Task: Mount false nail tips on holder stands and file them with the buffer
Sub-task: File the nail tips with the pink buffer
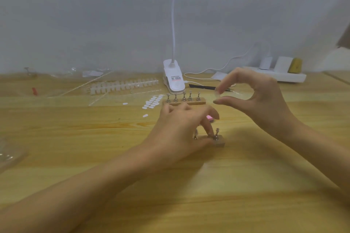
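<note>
Right hand (251, 100) raised: thumb and forefinger pinch a clear nail tip (217, 95). Left hand (181, 128) on near wooden holder block (220, 143), curled fingertips pinching a metal stand (217, 132).

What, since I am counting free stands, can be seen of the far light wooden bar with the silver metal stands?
The light wooden bar lies flat on the wooden table, just before the white clip lamp's base. Five small silver metal stands rise upright from it in a row, each with flared foot and thin stem; no nail tip shows on any, though it is blurred. The left hand, at a nearer block, hides its near left corner.
</note>
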